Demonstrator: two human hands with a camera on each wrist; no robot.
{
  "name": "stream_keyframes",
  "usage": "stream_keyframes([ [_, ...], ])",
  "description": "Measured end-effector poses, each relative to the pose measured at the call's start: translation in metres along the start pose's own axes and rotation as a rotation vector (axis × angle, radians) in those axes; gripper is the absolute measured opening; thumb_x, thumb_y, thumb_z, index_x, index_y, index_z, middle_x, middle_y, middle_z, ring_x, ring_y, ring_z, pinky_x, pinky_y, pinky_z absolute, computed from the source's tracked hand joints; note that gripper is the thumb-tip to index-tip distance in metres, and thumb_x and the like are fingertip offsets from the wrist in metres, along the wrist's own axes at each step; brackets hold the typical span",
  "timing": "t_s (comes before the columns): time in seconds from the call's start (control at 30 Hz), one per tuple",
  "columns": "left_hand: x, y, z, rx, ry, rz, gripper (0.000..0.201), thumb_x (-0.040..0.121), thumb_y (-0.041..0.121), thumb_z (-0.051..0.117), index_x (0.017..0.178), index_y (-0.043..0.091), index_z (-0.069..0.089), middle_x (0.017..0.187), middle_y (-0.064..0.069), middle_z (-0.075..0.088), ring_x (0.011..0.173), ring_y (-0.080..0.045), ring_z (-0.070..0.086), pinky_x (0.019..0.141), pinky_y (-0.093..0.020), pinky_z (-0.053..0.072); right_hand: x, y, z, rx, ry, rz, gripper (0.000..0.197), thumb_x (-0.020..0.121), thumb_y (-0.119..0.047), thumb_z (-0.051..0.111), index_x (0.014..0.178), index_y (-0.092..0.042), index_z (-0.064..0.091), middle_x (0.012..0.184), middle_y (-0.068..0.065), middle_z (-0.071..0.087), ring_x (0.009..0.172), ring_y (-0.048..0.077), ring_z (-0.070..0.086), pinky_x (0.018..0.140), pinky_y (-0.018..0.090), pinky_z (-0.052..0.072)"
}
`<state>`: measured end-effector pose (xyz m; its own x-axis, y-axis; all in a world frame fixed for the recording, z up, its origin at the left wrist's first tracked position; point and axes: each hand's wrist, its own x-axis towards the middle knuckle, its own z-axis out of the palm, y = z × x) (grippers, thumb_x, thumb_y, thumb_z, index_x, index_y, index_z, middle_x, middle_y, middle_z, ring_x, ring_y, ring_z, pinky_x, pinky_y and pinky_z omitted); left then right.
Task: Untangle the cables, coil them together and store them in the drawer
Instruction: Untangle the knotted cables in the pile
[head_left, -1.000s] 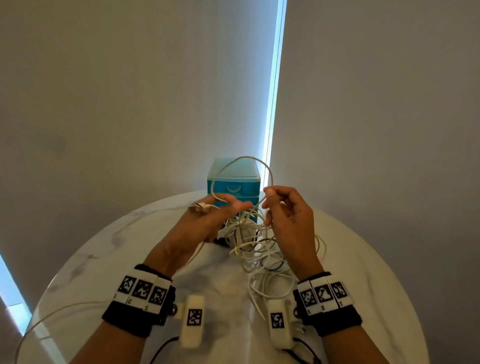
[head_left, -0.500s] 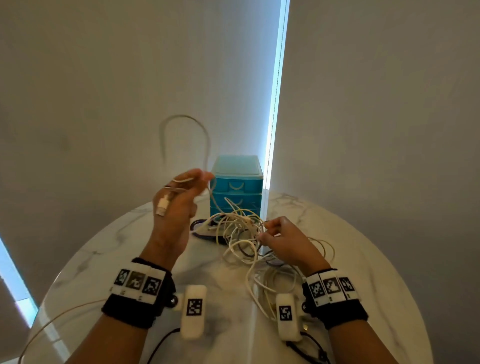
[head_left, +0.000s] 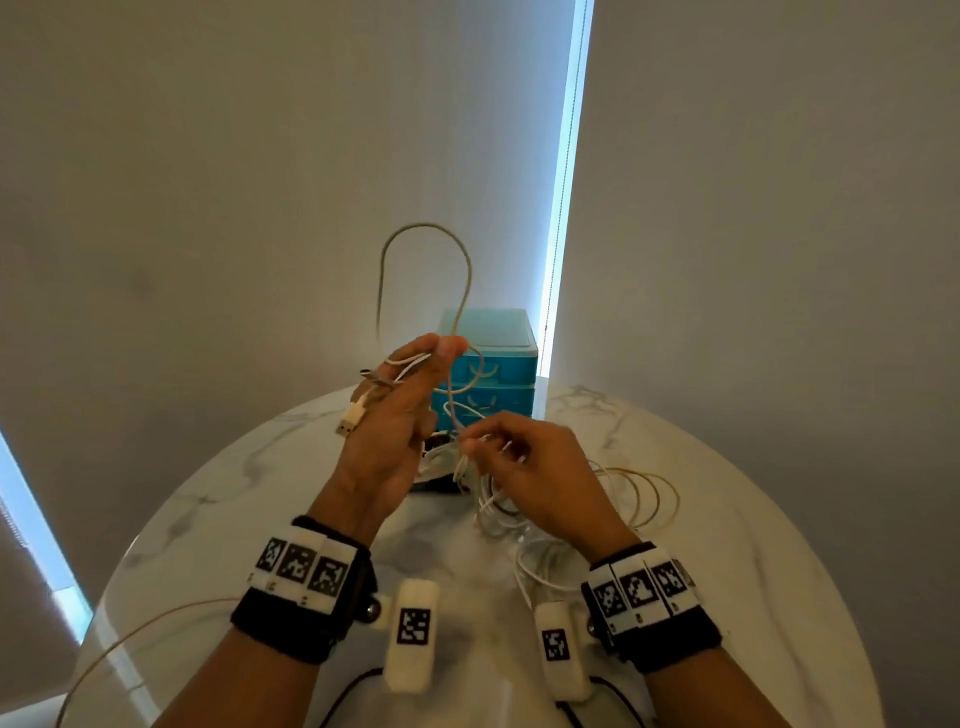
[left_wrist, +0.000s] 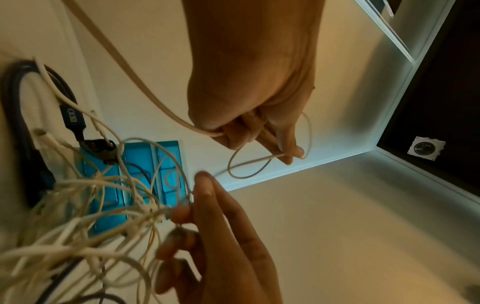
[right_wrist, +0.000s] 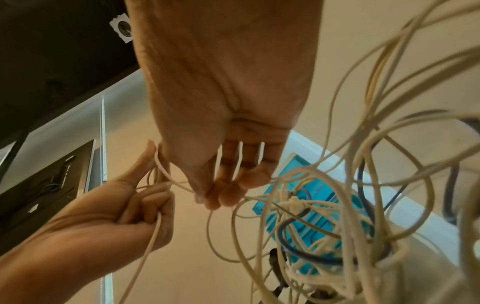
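We are mid-untangle: our left hand (head_left: 392, 421) pinches a loop of white USB cable (head_left: 423, 270), and our right hand (head_left: 530, 467) pinches strands of the cable tangle (head_left: 498, 512) lying before the blue drawer unit (head_left: 491, 374); next, we judge, draw that cable free

We saw a round white marble-patterned table (head_left: 753, 519) carrying a small turquoise plastic drawer unit (head_left: 506, 384) at its far edge. A tangled heap of cream cables (head_left: 524, 525) lay before it, thin loops (head_left: 649, 493) spreading to the right.
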<state>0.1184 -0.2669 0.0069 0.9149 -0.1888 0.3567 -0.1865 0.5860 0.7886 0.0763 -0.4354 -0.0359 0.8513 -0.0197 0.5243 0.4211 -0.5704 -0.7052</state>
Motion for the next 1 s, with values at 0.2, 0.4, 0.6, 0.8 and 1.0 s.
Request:
stream_keyframes([
  [0.2, 0.015, -0.009, -0.026, 0.114, 0.087, 0.006, 0.037, 0.079, 0.05, 0.082, 0.111, 0.031, 0.082, 0.128, -0.002, 0.077, 0.05, -0.006, 0.024, 0.048, -0.02, 0.021, 0.007, -0.005, -0.035, 0.508, 0.5, 0.036, 0.015, 0.109, -0.021, 0.061, 0.115, -0.012, 0.07, 0.081, 0.003, 0.071, 0.074, 0.018, 0.067, 0.059, 0.024, 0.051],
  [0.4, 0.004, -0.02, -0.006, 0.365, -0.141, -0.118, 0.048, 0.084, 0.051, 0.085, 0.126, 0.031, 0.076, 0.119, 0.004, 0.078, 0.061, -0.011, 0.056, 0.061, -0.023, 0.041, 0.004, -0.009, -0.044, 0.564, 0.34, 0.002, 0.02, 0.11, -0.013, 0.057, 0.114, -0.001, 0.072, 0.08, 0.007, 0.067, 0.071, 0.018, 0.062, 0.059, 0.025, 0.049],
  [0.6, -0.001, -0.035, -0.004, 0.595, -0.205, -0.103, 0.025, 0.09, 0.023, 0.085, 0.113, 0.013, 0.078, 0.104, 0.002, 0.083, 0.094, -0.008, 0.079, 0.076, -0.016, 0.059, 0.004, -0.016, -0.05, 0.694, 0.418, -0.005, 0.019, 0.111, -0.015, 0.055, 0.113, -0.006, 0.072, 0.081, 0.006, 0.066, 0.074, 0.016, 0.06, 0.061, 0.026, 0.048],
  [0.8, 0.019, -0.022, -0.04, 0.715, 0.007, -0.243, 0.029, 0.098, 0.05, 0.071, 0.11, 0.024, 0.08, 0.094, 0.01, 0.082, 0.051, -0.004, 0.041, 0.047, -0.022, 0.028, 0.002, -0.01, -0.078, 0.982, 0.61, 0.017, 0.021, 0.112, -0.015, 0.049, 0.107, -0.013, 0.069, 0.077, -0.001, 0.059, 0.072, 0.013, 0.057, 0.062, 0.025, 0.043],
  [1.0, 0.005, -0.029, -0.013, 0.574, -0.118, -0.043, 0.027, 0.093, 0.025, 0.083, 0.119, 0.028, 0.076, 0.11, 0.006, 0.081, 0.105, -0.006, 0.075, 0.082, -0.021, 0.057, 0.007, -0.008, -0.062, 0.956, 0.429, 0.104, 0.02, 0.113, -0.015, 0.047, 0.111, -0.01, 0.066, 0.076, -0.001, 0.062, 0.074, 0.014, 0.059, 0.063, 0.027, 0.049],
])
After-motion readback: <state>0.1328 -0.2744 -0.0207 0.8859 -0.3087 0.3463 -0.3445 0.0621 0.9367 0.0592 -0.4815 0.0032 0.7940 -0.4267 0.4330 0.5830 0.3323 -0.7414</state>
